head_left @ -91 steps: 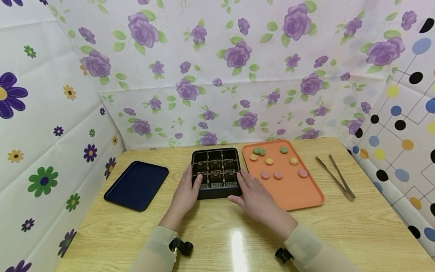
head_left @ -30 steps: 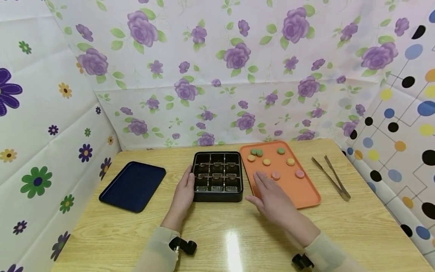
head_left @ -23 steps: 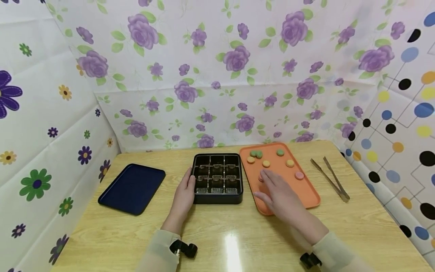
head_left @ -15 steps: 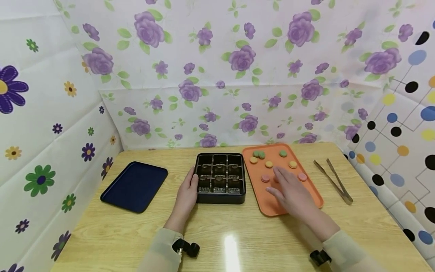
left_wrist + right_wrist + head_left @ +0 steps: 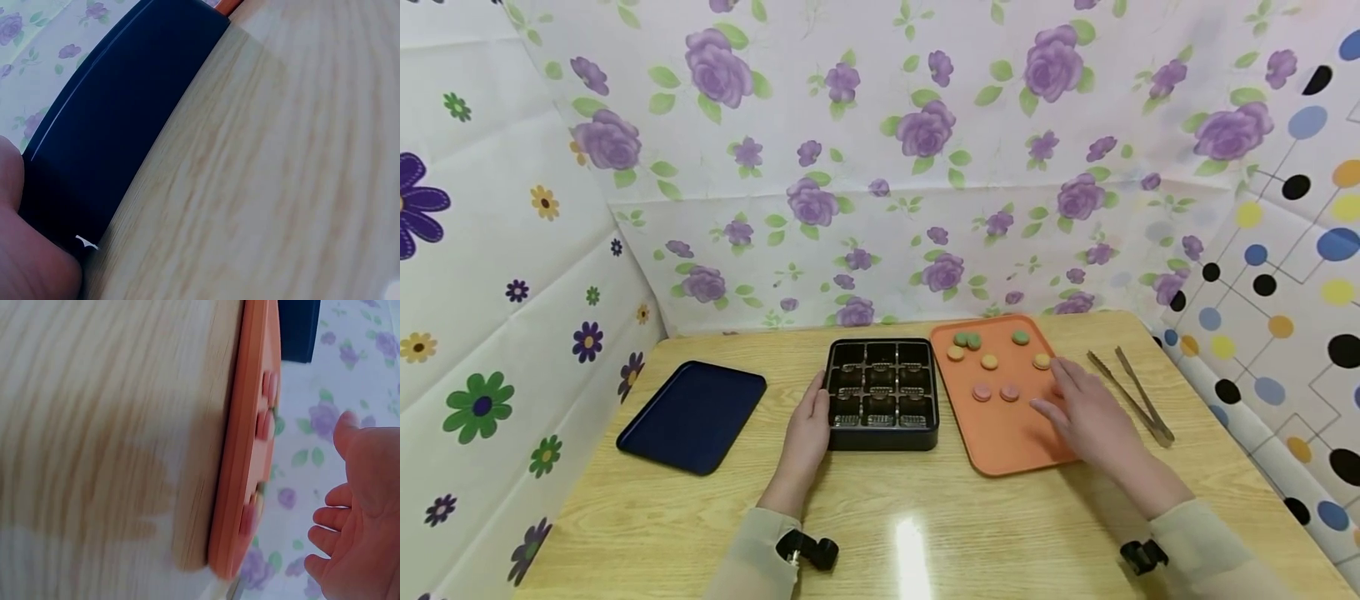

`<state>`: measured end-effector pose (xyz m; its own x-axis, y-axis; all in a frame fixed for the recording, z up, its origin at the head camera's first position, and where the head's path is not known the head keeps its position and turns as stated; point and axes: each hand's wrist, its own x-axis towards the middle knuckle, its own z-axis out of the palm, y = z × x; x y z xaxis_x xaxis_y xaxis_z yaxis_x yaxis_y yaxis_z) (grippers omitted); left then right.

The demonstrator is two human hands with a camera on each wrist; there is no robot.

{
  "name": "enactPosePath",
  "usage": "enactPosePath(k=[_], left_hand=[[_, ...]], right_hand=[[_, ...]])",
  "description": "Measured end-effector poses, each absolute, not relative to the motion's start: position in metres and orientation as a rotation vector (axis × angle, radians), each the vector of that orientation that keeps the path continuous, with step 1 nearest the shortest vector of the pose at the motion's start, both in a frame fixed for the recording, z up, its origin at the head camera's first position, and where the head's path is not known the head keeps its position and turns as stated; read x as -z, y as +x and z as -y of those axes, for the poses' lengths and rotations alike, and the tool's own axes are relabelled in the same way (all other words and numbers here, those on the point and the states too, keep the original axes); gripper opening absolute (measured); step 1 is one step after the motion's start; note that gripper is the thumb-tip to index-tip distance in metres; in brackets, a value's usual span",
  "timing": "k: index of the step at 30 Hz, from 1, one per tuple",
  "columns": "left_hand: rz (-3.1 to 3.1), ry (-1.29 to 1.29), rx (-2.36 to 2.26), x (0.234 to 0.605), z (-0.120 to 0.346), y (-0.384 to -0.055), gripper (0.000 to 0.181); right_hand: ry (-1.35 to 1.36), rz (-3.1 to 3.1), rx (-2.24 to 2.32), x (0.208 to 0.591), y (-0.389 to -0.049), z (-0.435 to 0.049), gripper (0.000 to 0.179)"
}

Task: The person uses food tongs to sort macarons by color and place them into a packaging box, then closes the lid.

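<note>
My left hand [image 5: 806, 431] rests against the left side of a black box [image 5: 883, 439] with a clear divided insert of several compartments. In the left wrist view part of that hand [image 5: 31, 250] touches the box's dark wall [image 5: 119, 112]. My right hand [image 5: 1093, 417] hovers over the right edge of an orange tray [image 5: 1015, 442], holding nothing. Its fingers look loosely bent in the right wrist view. On the tray lie several small macarons: green [image 5: 1020, 337], yellow [image 5: 989, 362] and pink [image 5: 1010, 392]. The right hand hides part of the tray.
Metal tongs [image 5: 1138, 398] lie spread on the wooden table [image 5: 850, 517], right of the orange tray. A dark blue tray [image 5: 694, 417] lies at the left. Flowered cloth [image 5: 880, 242] stands behind the table, and patterned cloths line both sides.
My right hand has left the box's right side and moved rightward across the orange tray to its right edge. My left hand stays at the box.
</note>
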<state>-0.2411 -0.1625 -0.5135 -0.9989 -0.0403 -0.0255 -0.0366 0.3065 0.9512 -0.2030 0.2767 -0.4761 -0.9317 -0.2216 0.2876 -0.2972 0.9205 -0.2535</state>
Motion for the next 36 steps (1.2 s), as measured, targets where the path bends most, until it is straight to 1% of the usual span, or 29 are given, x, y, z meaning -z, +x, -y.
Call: enactPosePath(k=[15,30,36], left_hand=[[2.520,-0.011,1.915,0.514,0.166,-0.239,0.061],[2.518,0.001,1.903,0.516,0.166,-0.241,0.060],[2.510,-0.003,1.916,0.518,0.166,-0.242,0.060]], right_hand=[[0.208,2.908,-0.484,0.486,-0.207,-0.334,0.089],[0.062,2.904,-0.572,0.499,-0.205,-0.380,0.097],[0.034,2.884,-0.537,0.503,-0.206,-0.392,0.099]])
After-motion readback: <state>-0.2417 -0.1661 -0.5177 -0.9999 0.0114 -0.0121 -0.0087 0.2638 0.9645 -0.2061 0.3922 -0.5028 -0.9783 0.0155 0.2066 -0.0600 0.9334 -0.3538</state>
